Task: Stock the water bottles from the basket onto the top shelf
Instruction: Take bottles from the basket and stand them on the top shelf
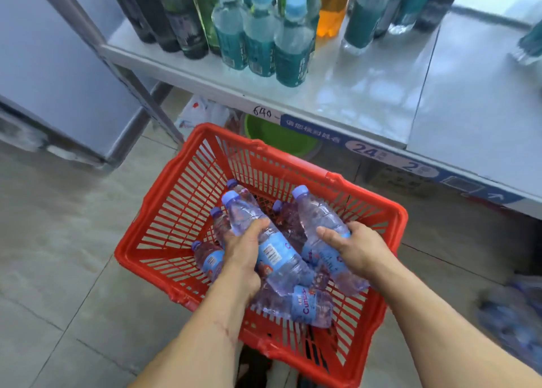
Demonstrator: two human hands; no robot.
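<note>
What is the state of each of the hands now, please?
Left hand: gripping a water bottle in the red basket.
Right hand: gripping another water bottle in the same basket.

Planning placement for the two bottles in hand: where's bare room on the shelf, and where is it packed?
Shelf: the front strip is bare from the teal-label bottles rightward, and the right panel is bare up to a bottle at its far right edge. The back left is crowded with dark bottles, green and teal ones, and an orange bottle behind.
</note>
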